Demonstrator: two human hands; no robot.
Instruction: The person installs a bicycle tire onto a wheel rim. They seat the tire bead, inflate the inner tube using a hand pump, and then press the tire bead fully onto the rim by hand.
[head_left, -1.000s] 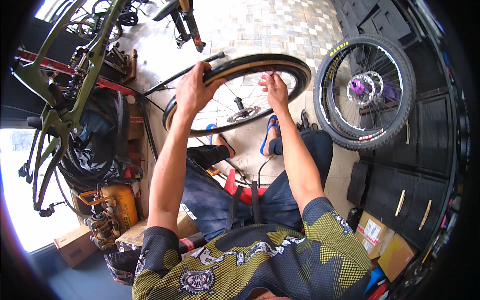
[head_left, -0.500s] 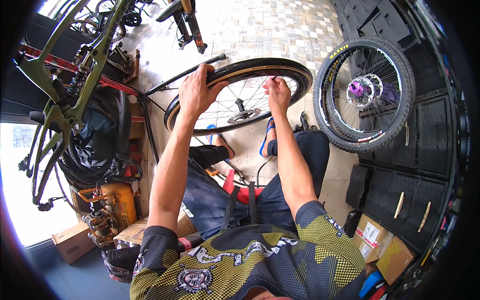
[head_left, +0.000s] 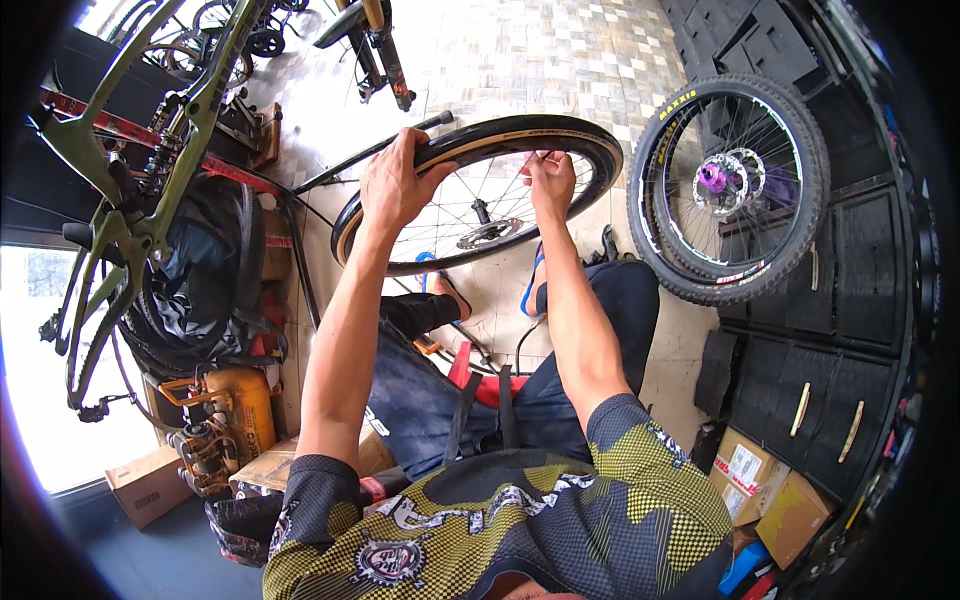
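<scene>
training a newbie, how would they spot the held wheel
From the green bike frame at left, look right to the left hand gripping a tilted wheel. Its thin tan-banded tyre sets it apart from the knobbly purple-hubbed wheel farther right.

— What's lying left of the held wheel?
— A bike frame is occupying that side.
— And right of it?
— A second wheel is sitting there; cabinets are standing farther right.
— Beyond it?
— A fork is showing past its far edge.
</scene>
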